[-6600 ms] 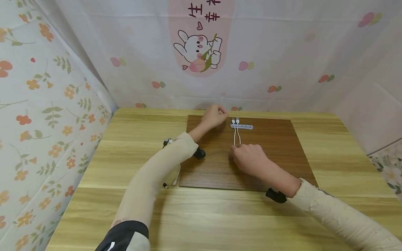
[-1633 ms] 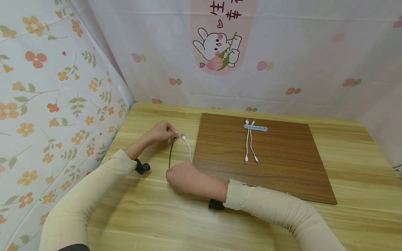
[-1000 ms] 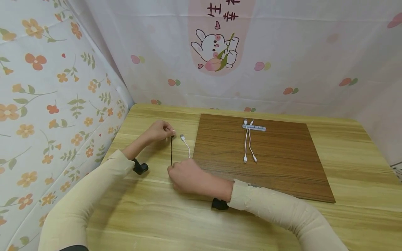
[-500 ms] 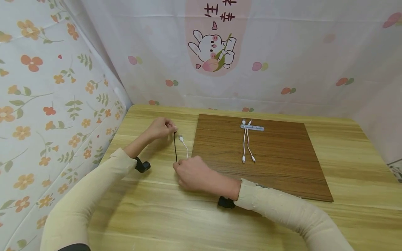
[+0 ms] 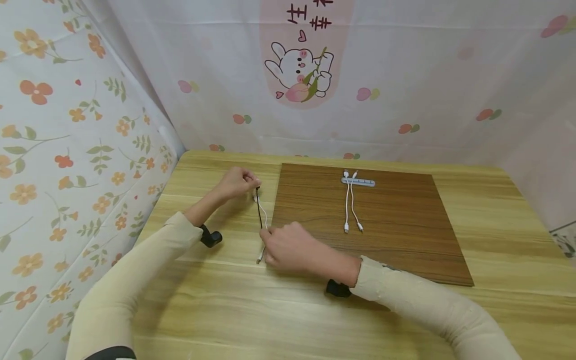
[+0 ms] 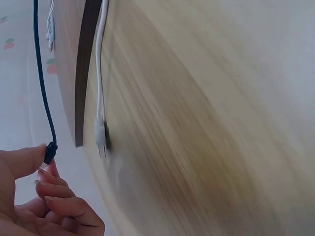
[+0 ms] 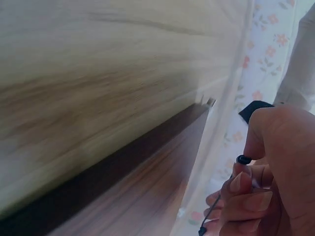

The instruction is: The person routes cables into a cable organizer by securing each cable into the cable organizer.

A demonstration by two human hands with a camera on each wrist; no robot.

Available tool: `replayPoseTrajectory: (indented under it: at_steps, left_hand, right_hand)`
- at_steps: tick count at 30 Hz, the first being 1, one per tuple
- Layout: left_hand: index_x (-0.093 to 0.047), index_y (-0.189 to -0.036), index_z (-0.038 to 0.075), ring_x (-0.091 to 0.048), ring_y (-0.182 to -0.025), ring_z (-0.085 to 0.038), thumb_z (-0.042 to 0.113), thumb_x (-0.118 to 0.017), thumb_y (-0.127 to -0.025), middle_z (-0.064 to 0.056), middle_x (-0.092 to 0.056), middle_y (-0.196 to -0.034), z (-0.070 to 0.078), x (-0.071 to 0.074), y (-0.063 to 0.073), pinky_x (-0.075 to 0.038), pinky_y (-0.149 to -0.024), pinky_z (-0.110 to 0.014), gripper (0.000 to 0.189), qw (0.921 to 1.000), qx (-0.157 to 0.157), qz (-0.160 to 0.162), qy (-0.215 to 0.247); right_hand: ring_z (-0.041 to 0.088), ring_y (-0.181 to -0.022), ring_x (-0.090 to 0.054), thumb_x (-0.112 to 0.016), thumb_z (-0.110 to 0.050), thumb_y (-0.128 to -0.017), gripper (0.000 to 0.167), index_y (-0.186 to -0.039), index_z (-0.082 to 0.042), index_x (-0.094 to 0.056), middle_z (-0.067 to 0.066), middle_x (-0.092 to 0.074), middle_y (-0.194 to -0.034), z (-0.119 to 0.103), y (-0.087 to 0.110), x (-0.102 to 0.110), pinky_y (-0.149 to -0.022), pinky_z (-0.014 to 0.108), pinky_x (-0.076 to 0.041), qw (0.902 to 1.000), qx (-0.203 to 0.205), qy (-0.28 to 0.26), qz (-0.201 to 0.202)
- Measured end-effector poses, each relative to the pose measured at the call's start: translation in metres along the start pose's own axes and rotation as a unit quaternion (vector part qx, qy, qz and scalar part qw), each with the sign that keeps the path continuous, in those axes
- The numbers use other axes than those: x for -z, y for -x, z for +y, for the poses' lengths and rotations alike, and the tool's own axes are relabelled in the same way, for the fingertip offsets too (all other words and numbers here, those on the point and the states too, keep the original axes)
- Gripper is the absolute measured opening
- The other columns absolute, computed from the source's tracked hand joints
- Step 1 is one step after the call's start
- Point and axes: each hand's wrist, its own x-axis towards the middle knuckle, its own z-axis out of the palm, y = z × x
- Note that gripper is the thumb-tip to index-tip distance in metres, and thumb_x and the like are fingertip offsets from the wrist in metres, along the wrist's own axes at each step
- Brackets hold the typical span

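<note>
A thin black cable (image 5: 259,207) is stretched between my two hands, left of the brown board. My left hand (image 5: 237,183) pinches its far connector between thumb and fingertips, as the left wrist view shows with the black plug (image 6: 50,152). With thumb and index finger my right hand (image 5: 292,248) pinches the near connector (image 7: 243,160). A loose white USB cable (image 6: 100,73) lies on the table beside the board, and my right hand partly covers it in the head view. On the board, two white cables (image 5: 346,205) run from a pale blue cable clip strip (image 5: 364,183).
The brown wooden board (image 5: 400,235) lies on the light wood table (image 5: 234,310), with its left edge close to my hands. A white printed curtain (image 5: 396,90) hangs behind the table, and a floral cloth (image 5: 90,180) borders the left side.
Earliest, my right hand held white cables near the strip and my left hand was at the board's back edge. Lately both hands have carried the black cable rightward, toward the board.
</note>
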Motion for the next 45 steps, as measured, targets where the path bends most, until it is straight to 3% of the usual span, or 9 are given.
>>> replayPoseTrajectory:
  at_steps: [14,23,33,45]
  left_hand:
    - [-0.070,-0.098,-0.001,-0.054,-0.077,-0.020,0.022,-0.069,-0.098,-0.010,-0.064,-0.090,0.019,-0.025,-0.022,-0.045,-0.069,-0.032,0.023,0.9999,-0.005,-0.012,0.010]
    - [-0.069,-0.100,0.002,-0.055,-0.083,-0.021,0.022,-0.069,-0.099,-0.010,-0.065,-0.099,0.033,-0.041,-0.035,-0.045,-0.073,-0.034,0.021,0.9992,-0.020,-0.013,0.033]
    - [-0.069,-0.099,0.004,-0.051,-0.069,-0.019,0.025,-0.068,-0.100,-0.010,-0.064,-0.088,0.048,-0.056,-0.050,-0.043,-0.066,-0.033,0.020,0.9986,-0.015,-0.024,0.046]
    - [-0.071,-0.103,0.001,-0.062,-0.088,-0.025,0.023,-0.069,-0.100,-0.011,-0.069,-0.099,0.070,-0.069,-0.066,-0.049,-0.081,-0.038,0.022,0.9990,-0.030,-0.029,0.017]
  right_hand:
    - [0.007,-0.046,-0.036,-0.064,-0.021,-0.091,0.018,-0.081,-0.011,-0.053,-0.003,-0.048,-0.063,0.022,0.025,-0.005,-0.035,0.028,-0.035,0.9963,0.021,0.034,0.076]
    - [0.006,-0.047,-0.041,-0.067,-0.018,-0.091,0.018,-0.079,-0.010,-0.055,-0.001,-0.052,-0.064,0.035,0.038,-0.005,-0.036,0.028,-0.038,0.9972,0.017,0.045,0.058]
    - [0.009,-0.045,-0.045,-0.068,-0.019,-0.092,0.016,-0.085,-0.007,-0.060,0.001,-0.056,-0.066,0.052,0.053,0.000,-0.036,0.028,-0.038,0.9978,-0.001,0.052,0.041]
    - [0.006,-0.042,-0.037,-0.072,-0.018,-0.090,0.024,-0.079,-0.009,-0.053,-0.002,-0.048,-0.061,0.071,0.074,0.001,-0.035,0.027,-0.034,0.9970,-0.034,0.047,0.051]
